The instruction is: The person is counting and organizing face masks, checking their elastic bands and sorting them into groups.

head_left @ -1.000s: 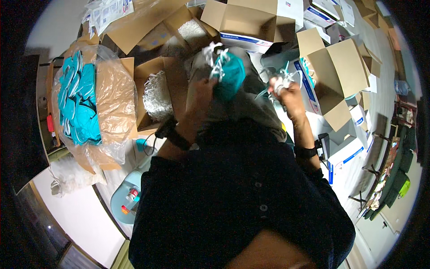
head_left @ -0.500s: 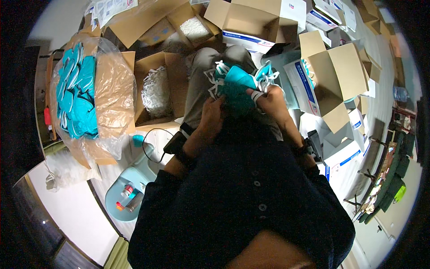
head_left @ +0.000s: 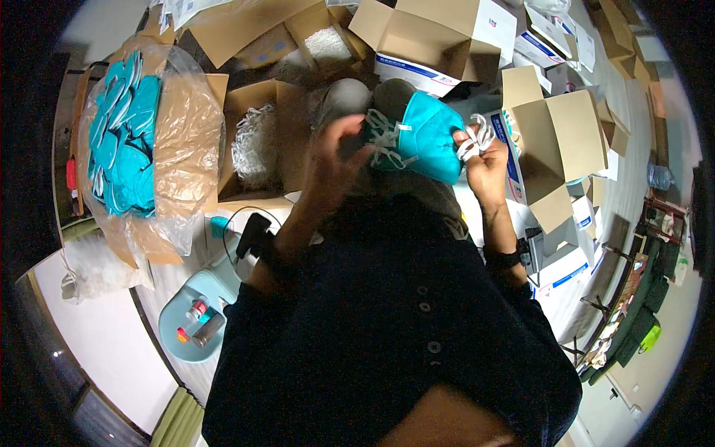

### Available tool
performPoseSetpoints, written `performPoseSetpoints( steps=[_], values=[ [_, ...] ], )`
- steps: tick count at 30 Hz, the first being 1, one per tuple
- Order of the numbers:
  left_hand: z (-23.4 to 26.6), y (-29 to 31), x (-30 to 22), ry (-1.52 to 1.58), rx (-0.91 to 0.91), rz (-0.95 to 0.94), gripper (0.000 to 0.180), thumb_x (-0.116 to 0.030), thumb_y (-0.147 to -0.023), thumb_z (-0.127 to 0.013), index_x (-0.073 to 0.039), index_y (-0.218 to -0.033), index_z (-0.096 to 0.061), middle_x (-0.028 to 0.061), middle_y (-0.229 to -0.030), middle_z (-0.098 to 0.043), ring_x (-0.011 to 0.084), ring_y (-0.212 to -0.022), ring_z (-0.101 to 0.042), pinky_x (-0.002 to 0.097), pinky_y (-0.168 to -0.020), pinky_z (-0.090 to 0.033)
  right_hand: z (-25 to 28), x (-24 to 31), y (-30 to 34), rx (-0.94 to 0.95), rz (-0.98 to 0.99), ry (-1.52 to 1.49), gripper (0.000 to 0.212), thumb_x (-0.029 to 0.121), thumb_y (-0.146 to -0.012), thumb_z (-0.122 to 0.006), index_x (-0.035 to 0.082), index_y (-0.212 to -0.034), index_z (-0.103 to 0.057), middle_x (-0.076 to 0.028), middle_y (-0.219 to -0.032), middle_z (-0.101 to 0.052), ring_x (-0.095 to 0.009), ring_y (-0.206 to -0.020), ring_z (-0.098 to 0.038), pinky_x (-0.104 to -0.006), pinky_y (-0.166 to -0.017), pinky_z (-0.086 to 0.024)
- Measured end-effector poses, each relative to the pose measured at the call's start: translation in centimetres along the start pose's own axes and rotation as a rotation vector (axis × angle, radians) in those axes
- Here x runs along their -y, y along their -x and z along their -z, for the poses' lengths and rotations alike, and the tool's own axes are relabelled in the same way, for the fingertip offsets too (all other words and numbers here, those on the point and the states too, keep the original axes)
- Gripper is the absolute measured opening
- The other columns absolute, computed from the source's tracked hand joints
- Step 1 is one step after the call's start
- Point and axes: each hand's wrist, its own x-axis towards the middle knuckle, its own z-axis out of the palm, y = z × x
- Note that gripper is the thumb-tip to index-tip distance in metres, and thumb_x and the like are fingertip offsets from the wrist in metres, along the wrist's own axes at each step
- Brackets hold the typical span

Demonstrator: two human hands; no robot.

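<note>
Head view: teal mask (head_left: 432, 134) lies between both hands (head_left: 337, 155) — the right (head_left: 486, 165) holds it.

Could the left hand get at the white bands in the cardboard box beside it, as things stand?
Probably yes: the left hand looks open, the cardboard box is open-topped, and the white bands lie uncovered, with nothing visible blocking the way.

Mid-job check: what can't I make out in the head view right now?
Left hand, head view: blur hides whether its fingertips touch the white straps.
Teal mask, head view: the right hand covers part of its edge.
Open box at right, head view: its walls hide most contents.
White packages, head view: cut off by the upper edge.
</note>
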Motion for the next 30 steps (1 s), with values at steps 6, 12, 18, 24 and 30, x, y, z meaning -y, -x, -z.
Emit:
performPoseSetpoints(
  steps=[6, 12, 18, 24, 30],
  values=[
    [-2.4, -3.5, -0.4, 0.267, 0.192, -0.051, 0.022, -0.01, -0.079, -0.068, -0.004, -0.099, -0.062, 0.0103, -0.095, -0.065, 0.0182, -0.088, -0.061, 0.0299, -0.076, -0.046, 0.2, 1.2, -1.0, 0.001, -0.003, 0.029, 0.016, 0.008, -0.085, -0.063, 0.004, -0.07, -0.059, 0.006, -0.065, -0.05, -0.004, -0.061, -0.04, -0.023, -0.053, -0.032],
    [-2.8, -4.7, -0.6, 0.19, 0.125, -0.29, 0.013, -0.012, -0.084, -0.066, -0.004, -0.093, -0.063, 0.0043, -0.084, -0.066, 0.0124, -0.08, -0.061, 0.0246, -0.076, -0.045, 1.0, 0.2, -2.1, -0.146, -0.141, -0.143, 0.01, 0.002, -0.083, -0.059, 0.002, -0.085, -0.068, 0.002, -0.077, -0.062, -0.006, -0.07, -0.051, -0.0207, -0.064, -0.038],
    [-2.3, -4.4, -1.7, 0.58, 0.387, 0.053, 0.012, -0.013, -0.084, -0.067, -0.002, -0.088, -0.064, -0.0001, -0.079, -0.063, 0.0057, -0.075, -0.055, 0.0216, -0.069, -0.042, 1.5, -0.6, -3.3, -0.233, -0.168, -0.226, 0.014, -0.001, -0.082, -0.057, 0.0, -0.091, -0.068, -0.001, -0.085, -0.065, -0.008, -0.076, -0.056, -0.0223, -0.072, -0.042],
    [-3.4, -4.4, -2.2, 0.471, 0.467, 0.013, 0.015, -0.015, -0.081, -0.072, -0.002, -0.085, -0.067, -0.0033, -0.069, -0.058, 0.0039, -0.065, -0.048, 0.0204, -0.06, -0.038, 0.9, -0.1, -4.0, -0.239, -0.193, -0.261, 0.006, 0.006, -0.084, -0.064, 0.003, -0.08, -0.067, 0.003, -0.076, -0.06, -0.006, -0.068, -0.05, -0.0215, -0.063, -0.038],
    [-4.2, -3.6, -1.5, 0.933, 0.507, 0.173, 0.018, -0.012, -0.082, -0.068, 0.0, -0.094, -0.064, 0.0024, -0.089, -0.06, 0.0095, -0.078, -0.055, 0.0233, -0.07, -0.043, 1.9, -2.6, -4.8, -0.201, -0.152, -0.125, 0.01, 0.009, -0.085, -0.065, 0.003, -0.077, -0.067, 0.004, -0.074, -0.059, -0.005, -0.066, -0.048, -0.0223, -0.061, -0.037]
  ],
)
